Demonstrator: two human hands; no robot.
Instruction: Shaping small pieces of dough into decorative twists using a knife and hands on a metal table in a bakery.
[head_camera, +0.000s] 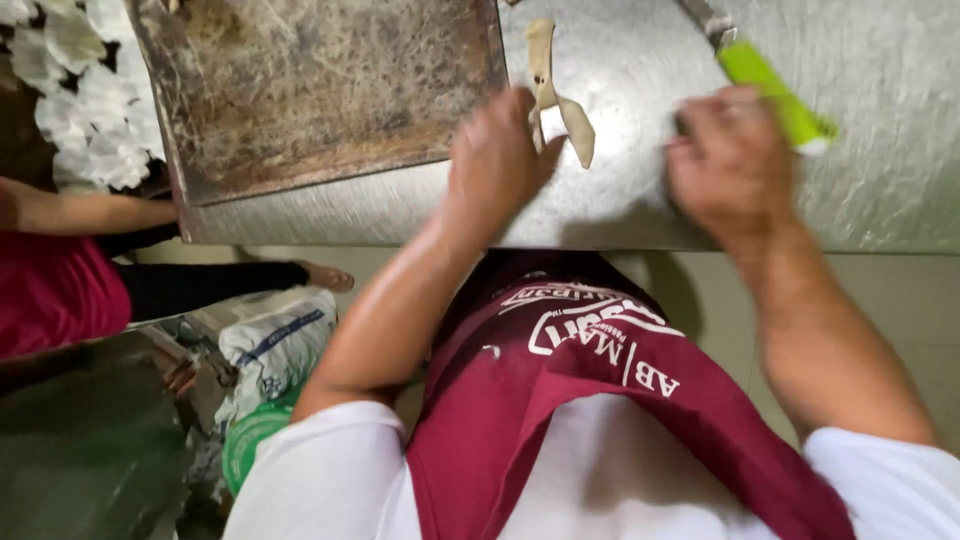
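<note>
My left hand (497, 160) pinches a pale strip of dough (558, 95) lying on the steel bench (880, 180); its far end runs out of view. My right hand (733, 160) is blurred, so I cannot tell whether its fingers grip the green-handled knife (775, 95), whose blade is cut off. A worn baking tray (300, 90) sits left.

Left hand (497, 160) touches a dough strip (556, 92) on the steel table (880, 180); right hand (733, 160) rests beside a green-handled knife (775, 95).

White sleeves; maroon printed apron
</note>
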